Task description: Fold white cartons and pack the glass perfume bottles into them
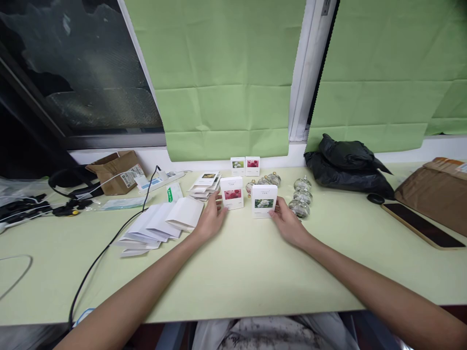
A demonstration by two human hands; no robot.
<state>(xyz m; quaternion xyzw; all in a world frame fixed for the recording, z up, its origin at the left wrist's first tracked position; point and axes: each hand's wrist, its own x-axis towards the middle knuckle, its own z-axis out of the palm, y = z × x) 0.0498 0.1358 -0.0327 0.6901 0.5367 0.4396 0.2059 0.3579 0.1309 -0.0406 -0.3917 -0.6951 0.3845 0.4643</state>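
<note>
My left hand (211,216) grips the left edge of a small white box with a pink flower picture (232,194), which stands upright on the table. Opposite it, my right hand (287,221) has its fingers on the right edge of another upright white box, this one with a white flower picture (264,203). Two similar boxes (238,166) stand side by side against the wall behind. Round glass bottles (302,197) are lined up beyond my right hand, and more glass bottles (273,178) sit partly hidden behind the held boxes.
Flat white folded cartons (153,223) lie fanned out left of my left hand, with a stack of picture cards or cartons (206,183) behind. A black cable (105,248) crosses the table. An opened cardboard box (118,172), black plastic bags (346,167) and a phone (419,223) stand around the sides.
</note>
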